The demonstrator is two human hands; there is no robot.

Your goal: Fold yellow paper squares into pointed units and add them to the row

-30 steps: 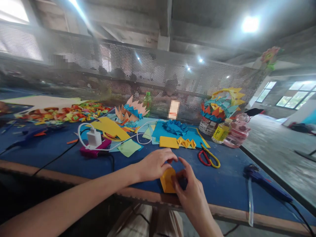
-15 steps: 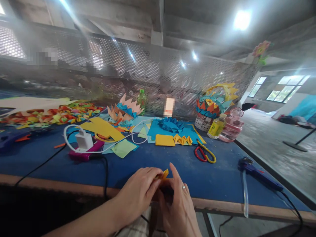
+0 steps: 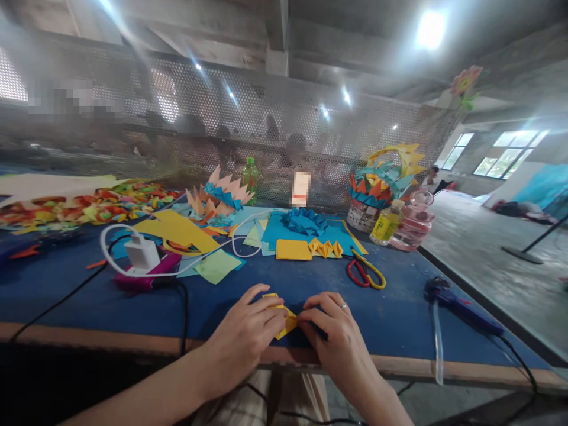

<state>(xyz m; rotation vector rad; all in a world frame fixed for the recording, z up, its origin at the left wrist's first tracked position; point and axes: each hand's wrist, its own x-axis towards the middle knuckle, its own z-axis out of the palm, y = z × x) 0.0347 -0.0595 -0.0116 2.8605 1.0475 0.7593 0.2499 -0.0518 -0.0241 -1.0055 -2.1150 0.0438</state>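
A small folded piece of yellow paper (image 3: 288, 323) lies on the blue tabletop near its front edge, between my hands. My left hand (image 3: 255, 322) presses on it from the left, fingers over its upper face and partly hiding it. At its pointed right end, my right hand (image 3: 331, 322) pinches the tip between thumb and fingers. Beyond them are a flat stack of yellow paper (image 3: 293, 249) and a row of folded yellow points (image 3: 326, 248). To their right rest scissors (image 3: 366, 273) with one red and one yellow handle loop.
A blue glue gun (image 3: 464, 307) with a clear glue stick lies at right. Left are a magenta power strip (image 3: 133, 281) with a white charger (image 3: 142, 253) and cables. Paper crowns (image 3: 219, 198), bottles (image 3: 386, 223) and coloured paper scraps (image 3: 89, 204) stand or lie farther back.
The folded yellow paper has come down flat onto the table and shows more of itself. My right hand has turned from raised fingers to a pinch on its tip.
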